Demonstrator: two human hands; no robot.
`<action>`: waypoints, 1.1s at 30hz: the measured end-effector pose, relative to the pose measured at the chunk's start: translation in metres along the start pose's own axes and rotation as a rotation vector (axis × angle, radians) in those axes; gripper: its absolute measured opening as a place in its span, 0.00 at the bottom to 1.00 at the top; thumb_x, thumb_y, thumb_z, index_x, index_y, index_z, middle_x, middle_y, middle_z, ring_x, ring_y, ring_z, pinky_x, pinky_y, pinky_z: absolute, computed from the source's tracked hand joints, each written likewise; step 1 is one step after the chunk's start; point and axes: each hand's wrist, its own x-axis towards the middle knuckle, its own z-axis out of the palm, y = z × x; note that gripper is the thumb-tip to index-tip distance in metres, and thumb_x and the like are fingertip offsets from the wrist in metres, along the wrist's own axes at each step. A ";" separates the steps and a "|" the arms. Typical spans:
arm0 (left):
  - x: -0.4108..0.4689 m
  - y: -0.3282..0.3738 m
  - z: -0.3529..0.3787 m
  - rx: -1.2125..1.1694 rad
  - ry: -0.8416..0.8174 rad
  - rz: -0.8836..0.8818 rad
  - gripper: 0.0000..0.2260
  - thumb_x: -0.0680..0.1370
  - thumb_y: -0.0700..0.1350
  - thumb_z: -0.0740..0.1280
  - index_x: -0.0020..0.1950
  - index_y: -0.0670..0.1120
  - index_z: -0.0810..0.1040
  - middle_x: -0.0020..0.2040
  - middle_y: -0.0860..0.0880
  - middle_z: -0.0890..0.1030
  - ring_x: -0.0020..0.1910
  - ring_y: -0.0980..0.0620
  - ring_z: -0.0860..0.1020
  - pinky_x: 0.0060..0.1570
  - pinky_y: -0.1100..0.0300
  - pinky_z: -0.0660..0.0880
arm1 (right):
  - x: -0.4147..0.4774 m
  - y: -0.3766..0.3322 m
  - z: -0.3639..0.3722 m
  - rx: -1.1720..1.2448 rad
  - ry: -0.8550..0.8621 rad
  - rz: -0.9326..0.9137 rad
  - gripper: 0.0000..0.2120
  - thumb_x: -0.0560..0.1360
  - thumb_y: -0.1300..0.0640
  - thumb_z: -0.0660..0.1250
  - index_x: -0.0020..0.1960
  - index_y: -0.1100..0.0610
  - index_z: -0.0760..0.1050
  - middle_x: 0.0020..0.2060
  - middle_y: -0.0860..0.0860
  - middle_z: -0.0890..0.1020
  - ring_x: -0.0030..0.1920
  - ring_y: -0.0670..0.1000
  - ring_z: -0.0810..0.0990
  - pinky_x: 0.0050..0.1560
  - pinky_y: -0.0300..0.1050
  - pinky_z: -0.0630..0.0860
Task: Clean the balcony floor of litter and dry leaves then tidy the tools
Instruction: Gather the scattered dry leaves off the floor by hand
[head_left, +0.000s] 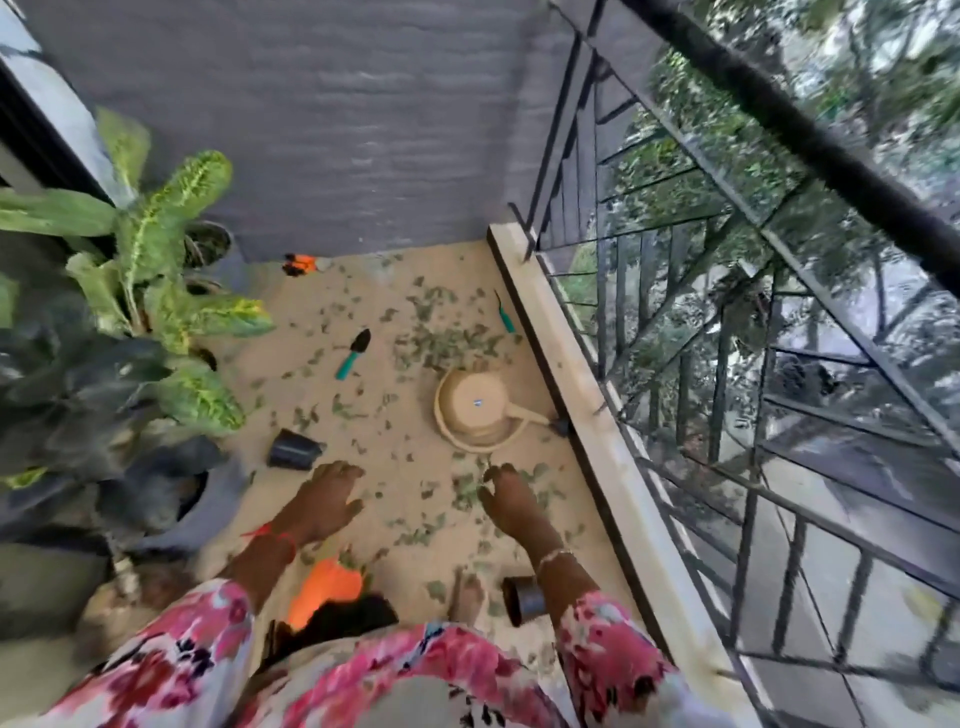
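Nearest us, our left hand (324, 499) hovers palm down with fingers spread. Our right hand (511, 501) bends its fingertips over dry leaves (465, 493), the grip too blurred for us to tell. Potted plants (156, 291) crowd the left, and a raised curb (597, 441) under the railing (727, 364) bounds the right. Farther on, leaves lie thickest behind an overturned watering can (478, 410), with a trowel (353, 353) beside them.

I see open tan balcony floor (400, 436) just left of the overturned beige plastic watering can (480, 410); farther left, a toppled black plastic pot (293, 449) obstructs.
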 end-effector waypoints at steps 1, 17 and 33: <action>0.007 0.003 -0.005 -0.032 -0.004 -0.017 0.22 0.80 0.47 0.61 0.72 0.43 0.62 0.71 0.43 0.64 0.68 0.45 0.65 0.62 0.56 0.67 | 0.010 0.004 -0.008 -0.008 -0.004 0.001 0.15 0.80 0.58 0.57 0.61 0.66 0.72 0.59 0.63 0.74 0.60 0.60 0.73 0.58 0.47 0.66; 0.187 -0.066 -0.126 -0.217 0.153 -0.096 0.15 0.76 0.39 0.65 0.63 0.40 0.72 0.64 0.40 0.71 0.65 0.39 0.69 0.63 0.51 0.66 | 0.244 -0.072 -0.122 0.111 0.143 -0.099 0.11 0.78 0.63 0.60 0.56 0.67 0.76 0.56 0.63 0.77 0.57 0.61 0.75 0.57 0.46 0.68; 0.346 -0.197 -0.265 -0.319 0.180 -0.190 0.13 0.76 0.36 0.65 0.61 0.38 0.74 0.63 0.39 0.72 0.63 0.39 0.69 0.63 0.56 0.62 | 0.458 -0.203 -0.155 0.097 -0.013 -0.056 0.10 0.77 0.62 0.60 0.54 0.65 0.78 0.55 0.62 0.77 0.56 0.61 0.76 0.55 0.48 0.69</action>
